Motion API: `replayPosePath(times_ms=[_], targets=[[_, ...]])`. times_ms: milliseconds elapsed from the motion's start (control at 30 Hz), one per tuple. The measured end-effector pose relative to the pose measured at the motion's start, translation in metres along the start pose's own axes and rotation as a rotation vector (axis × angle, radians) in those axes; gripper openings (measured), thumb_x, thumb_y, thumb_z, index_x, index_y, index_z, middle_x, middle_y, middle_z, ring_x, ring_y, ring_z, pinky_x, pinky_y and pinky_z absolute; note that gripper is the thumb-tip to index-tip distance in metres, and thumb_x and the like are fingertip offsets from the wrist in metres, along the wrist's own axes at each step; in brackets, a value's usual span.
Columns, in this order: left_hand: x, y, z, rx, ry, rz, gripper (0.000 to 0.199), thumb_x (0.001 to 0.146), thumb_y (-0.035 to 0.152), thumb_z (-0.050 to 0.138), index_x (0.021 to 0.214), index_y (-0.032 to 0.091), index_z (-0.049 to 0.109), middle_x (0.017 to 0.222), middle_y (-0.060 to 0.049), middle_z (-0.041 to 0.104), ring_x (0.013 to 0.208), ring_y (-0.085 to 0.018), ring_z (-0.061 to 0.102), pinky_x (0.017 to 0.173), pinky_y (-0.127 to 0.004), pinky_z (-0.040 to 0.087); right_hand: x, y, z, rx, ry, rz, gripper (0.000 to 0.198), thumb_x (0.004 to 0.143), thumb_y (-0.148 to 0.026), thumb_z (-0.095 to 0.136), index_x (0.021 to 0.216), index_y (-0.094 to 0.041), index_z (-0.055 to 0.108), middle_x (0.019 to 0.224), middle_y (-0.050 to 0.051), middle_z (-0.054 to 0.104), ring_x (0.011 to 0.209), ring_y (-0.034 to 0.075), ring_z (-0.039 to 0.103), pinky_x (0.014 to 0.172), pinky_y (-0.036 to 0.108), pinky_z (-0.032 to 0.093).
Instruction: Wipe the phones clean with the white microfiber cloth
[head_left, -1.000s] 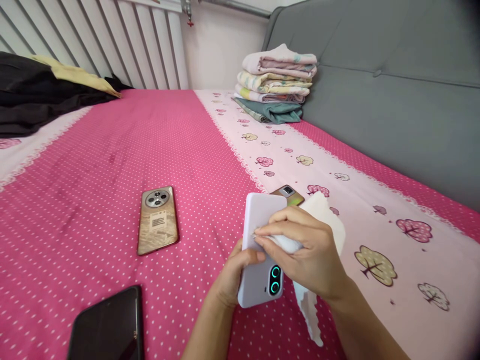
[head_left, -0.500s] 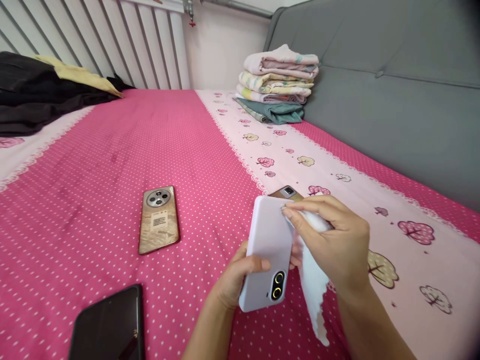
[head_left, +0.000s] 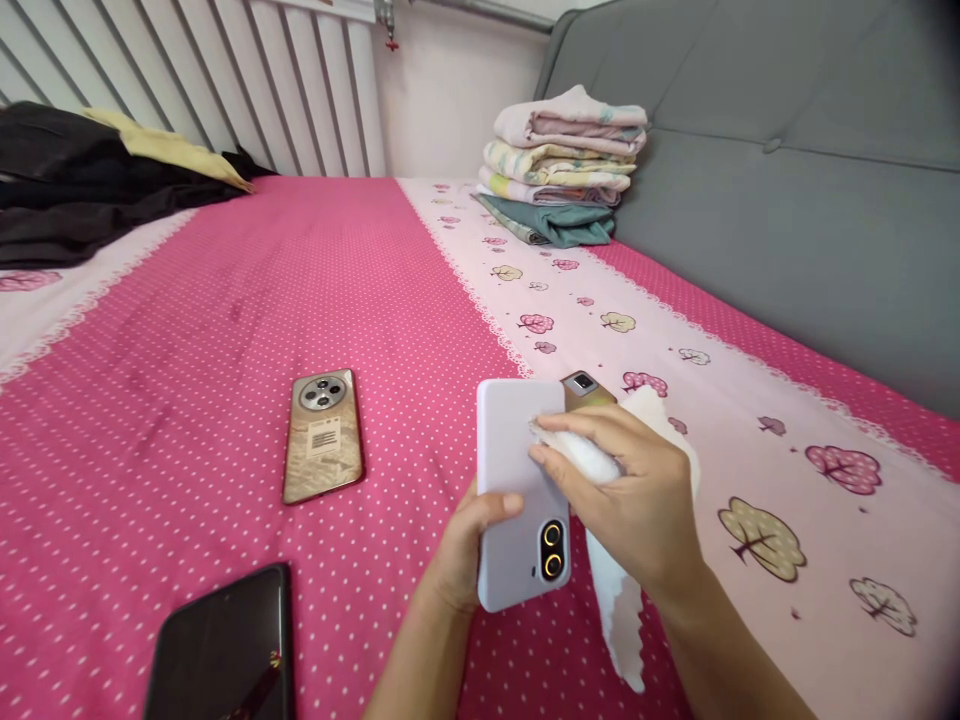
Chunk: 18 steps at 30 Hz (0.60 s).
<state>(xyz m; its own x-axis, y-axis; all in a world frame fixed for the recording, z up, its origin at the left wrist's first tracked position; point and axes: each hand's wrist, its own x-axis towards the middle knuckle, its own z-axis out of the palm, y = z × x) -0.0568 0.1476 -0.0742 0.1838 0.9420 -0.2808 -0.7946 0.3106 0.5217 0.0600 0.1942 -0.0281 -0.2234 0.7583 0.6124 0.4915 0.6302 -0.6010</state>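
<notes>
A phone in a pale lilac case [head_left: 517,440] is held up above the bed, back toward me, its two ringed lenses at the lower right. My left hand [head_left: 469,545] is closed around its left side, thumb across the back. In my right hand [head_left: 637,490] a white cloth [head_left: 619,610] is pinched and bunched, its tip against the back of the case. The rest of the cloth hangs below that hand, and a corner sticks up behind it. Behind the held phone lies another phone [head_left: 581,385], mostly hidden.
On the pink dotted bedspread [head_left: 322,270] lie a gold phone [head_left: 324,455] with a label and a black phone [head_left: 225,650], screen up. Folded cloths [head_left: 562,165] are stacked by the grey headboard [head_left: 787,200]. Dark clothes [head_left: 67,190] lie at the far left, before a white radiator [head_left: 300,90].
My right hand has moved the cloth left across the case, toward its middle. The held phone has turned a little more upright. A cloth corner now shows behind my right hand.
</notes>
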Motion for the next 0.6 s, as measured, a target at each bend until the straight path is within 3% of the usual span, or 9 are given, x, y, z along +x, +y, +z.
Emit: replayPosePath(times_ms=[100,400,600], targets=[[0.0,-0.0009,-0.0002,-0.049,0.075,0.021,0.038,0.053,0.03,0.066,0.085,0.01,0.065,0.068,-0.006,0.067,0.063,-0.019,0.057,0.063,-0.029,0.042,-0.0005,-0.0016,0.001,0.015,-0.071,-0.031,0.013,0.075,-0.016,0.063,0.086,-0.02,0.068,0.084,0.002,0.065,0.079,0.015,0.06,0.072,0.029,0.05],[0.0043,-0.0019,0.0011,-0.137,0.047,0.062,0.032,0.055,0.031,0.064,0.08,0.01,0.066,0.067,-0.005,0.067,0.068,-0.023,0.061,0.07,-0.034,0.044,-0.0024,-0.0025,-0.0058,0.039,-0.316,-0.041,0.014,0.076,-0.014,0.061,0.085,-0.02,0.07,0.077,0.001,0.064,0.074,0.015,0.059,0.064,0.028,0.049],[0.0024,-0.003,-0.0011,-0.079,0.043,0.055,0.038,0.057,0.032,0.065,0.087,0.01,0.066,0.071,-0.008,0.069,0.073,-0.026,0.062,0.07,-0.035,0.044,-0.0013,-0.0005,-0.0051,0.022,-0.211,-0.054,0.014,0.076,-0.012,0.061,0.082,-0.02,0.07,0.077,0.001,0.064,0.073,0.014,0.059,0.065,0.027,0.049]])
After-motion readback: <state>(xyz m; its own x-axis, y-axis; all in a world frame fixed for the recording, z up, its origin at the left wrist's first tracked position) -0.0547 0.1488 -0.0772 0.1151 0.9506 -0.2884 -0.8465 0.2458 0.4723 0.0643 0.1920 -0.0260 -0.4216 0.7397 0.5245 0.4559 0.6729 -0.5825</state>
